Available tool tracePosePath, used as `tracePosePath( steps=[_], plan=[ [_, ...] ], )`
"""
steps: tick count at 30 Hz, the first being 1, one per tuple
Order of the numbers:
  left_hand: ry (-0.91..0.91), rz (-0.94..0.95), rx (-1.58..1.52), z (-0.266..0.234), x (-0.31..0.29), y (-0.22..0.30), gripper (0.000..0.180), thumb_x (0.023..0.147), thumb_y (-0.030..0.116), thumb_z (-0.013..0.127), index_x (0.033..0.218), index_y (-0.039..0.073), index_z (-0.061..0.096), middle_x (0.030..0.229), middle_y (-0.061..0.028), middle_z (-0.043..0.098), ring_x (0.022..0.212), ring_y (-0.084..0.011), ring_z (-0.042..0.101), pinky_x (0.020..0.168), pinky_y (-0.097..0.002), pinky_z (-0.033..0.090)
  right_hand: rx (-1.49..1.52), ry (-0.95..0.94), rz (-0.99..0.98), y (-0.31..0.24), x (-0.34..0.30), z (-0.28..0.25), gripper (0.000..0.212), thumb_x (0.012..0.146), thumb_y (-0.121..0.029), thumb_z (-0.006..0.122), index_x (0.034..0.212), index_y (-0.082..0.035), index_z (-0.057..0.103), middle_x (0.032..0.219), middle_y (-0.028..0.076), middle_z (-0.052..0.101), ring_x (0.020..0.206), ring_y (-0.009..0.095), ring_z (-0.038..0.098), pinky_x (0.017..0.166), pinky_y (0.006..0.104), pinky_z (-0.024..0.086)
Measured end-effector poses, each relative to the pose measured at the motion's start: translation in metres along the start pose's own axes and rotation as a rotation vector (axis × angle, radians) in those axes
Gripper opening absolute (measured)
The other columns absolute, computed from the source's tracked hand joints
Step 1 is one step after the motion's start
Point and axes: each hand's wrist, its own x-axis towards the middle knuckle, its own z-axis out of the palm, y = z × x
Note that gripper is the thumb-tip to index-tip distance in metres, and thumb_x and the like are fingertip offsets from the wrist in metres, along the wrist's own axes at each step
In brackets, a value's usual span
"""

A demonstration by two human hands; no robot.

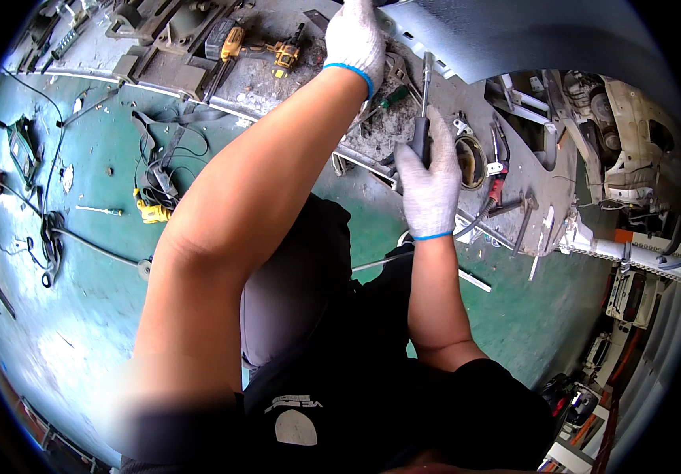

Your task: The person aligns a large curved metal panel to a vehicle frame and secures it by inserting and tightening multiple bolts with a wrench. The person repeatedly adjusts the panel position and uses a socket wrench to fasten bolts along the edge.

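Observation:
My right hand (433, 186), in a white knit glove with a blue cuff, is closed around the black handle of a nut driver (426, 87). Its steel shaft points away from me, and the thicker tip reaches the slotted edge of a large grey metal panel (506, 31). My left arm stretches up to the far edge of the picture. There my left hand (356, 39), gloved the same way, is beside the panel's left end. Its fingers are cut off by the picture's edge, so what they touch is hidden.
Yellow-and-black power tools (283, 57) and steel fixtures lie on the grey bench (309, 79). Right of my right hand are a round open can (471, 162) and a red-and-black torch (497, 182). Straps (162, 154) and cables lie on the green floor. Vehicle parts (633, 150) stand far right.

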Motion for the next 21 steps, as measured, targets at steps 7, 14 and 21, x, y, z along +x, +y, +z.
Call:
tracePosePath(
  steps=[7, 14, 21],
  plan=[
    [-0.029, 0.058, -0.042, -0.010, 0.011, -0.014, 0.081, 0.098, 0.073, 0.052, 0.140, 0.004, 0.062, 0.132, -0.0100, 0.065, 0.118, -0.0246, 0.059, 0.107, -0.0384, 0.042, 0.954, -0.037, 0.502, -0.022, -0.009, 0.011, 0.072, 0.090, -0.004, 0.062, 0.158, -0.011, 0.043, 0.079, -0.001, 0.051, 0.052, 0.008, 0.046, 0.048, 0.0235, 0.038],
    [-0.155, 0.058, -0.011, -0.012, 0.023, -0.020, 0.101, 0.096, 0.081, 0.043, 0.161, 0.004, 0.033, 0.165, -0.0137, 0.039, 0.151, -0.0321, 0.034, 0.127, -0.0457, 0.019, 0.316, -0.178, 0.423, 0.002, -0.027, -0.008, 0.072, 0.092, -0.007, 0.068, 0.157, -0.008, 0.039, 0.146, 0.027, 0.058, 0.133, 0.040, 0.059, 0.109, 0.0443, 0.048],
    [-0.066, 0.052, -0.023, -0.002, 0.003, -0.005, 0.098, 0.095, 0.085, 0.038, 0.159, 0.011, 0.037, 0.165, -0.0151, 0.037, 0.154, -0.0347, 0.030, 0.129, -0.0552, 0.017, -0.222, -0.243, 0.808, 0.189, -0.003, 0.047, 0.077, 0.091, -0.036, 0.065, 0.158, -0.011, 0.037, 0.140, 0.033, 0.058, 0.118, 0.049, 0.064, 0.100, 0.0532, 0.052]
  ],
)
